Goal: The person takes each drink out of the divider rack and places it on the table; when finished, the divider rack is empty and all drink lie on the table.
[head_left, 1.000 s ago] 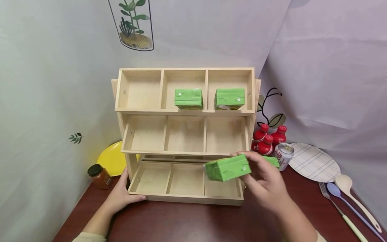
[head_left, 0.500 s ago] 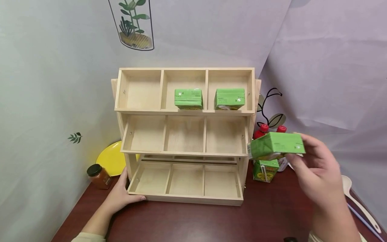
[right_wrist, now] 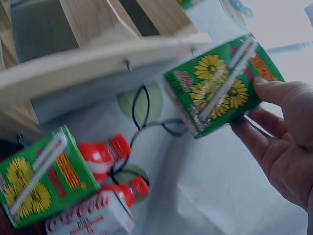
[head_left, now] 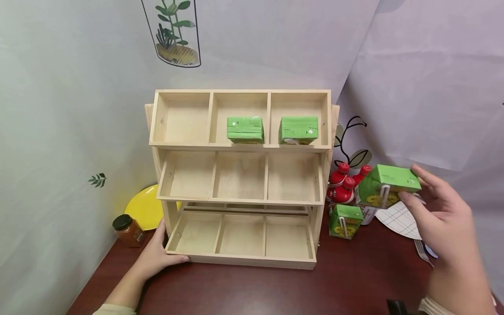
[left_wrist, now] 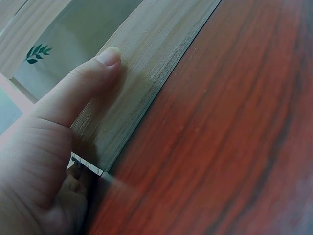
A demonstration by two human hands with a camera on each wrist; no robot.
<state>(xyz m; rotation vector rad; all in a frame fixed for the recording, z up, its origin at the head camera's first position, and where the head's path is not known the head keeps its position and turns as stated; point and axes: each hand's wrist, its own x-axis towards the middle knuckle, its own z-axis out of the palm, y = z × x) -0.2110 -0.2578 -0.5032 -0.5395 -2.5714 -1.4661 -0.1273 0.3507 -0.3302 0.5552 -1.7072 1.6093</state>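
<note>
My right hand (head_left: 445,214) pinches a green juice box (head_left: 387,186) between thumb and fingers, raised above the table at the right. The right wrist view shows its yellow-flower side with a straw; the right hand (right_wrist: 281,129) grips its end. A three-tier wooden shelf rack (head_left: 240,201) stands in the middle. My left hand (head_left: 159,253) holds its lower left corner; in the left wrist view the thumb of the left hand (left_wrist: 63,112) lies on the front board, with the fingers partly hidden round the side. In the top tier sit a middle juice box (head_left: 245,130) and a right juice box (head_left: 299,130).
Another juice box (head_left: 345,222) stands on the table beside the rack. Behind it are red bottles (head_left: 341,192), a can (head_left: 368,214) and a checked plate (head_left: 399,221). A fork (head_left: 422,251) lies at right. At left are a jar (head_left: 129,231) and a yellow plate (head_left: 145,208).
My right hand has carried its juice box from in front of the bottom tier out to the right, past the rack, turning its flower side into view. The left hand has stayed put.
</note>
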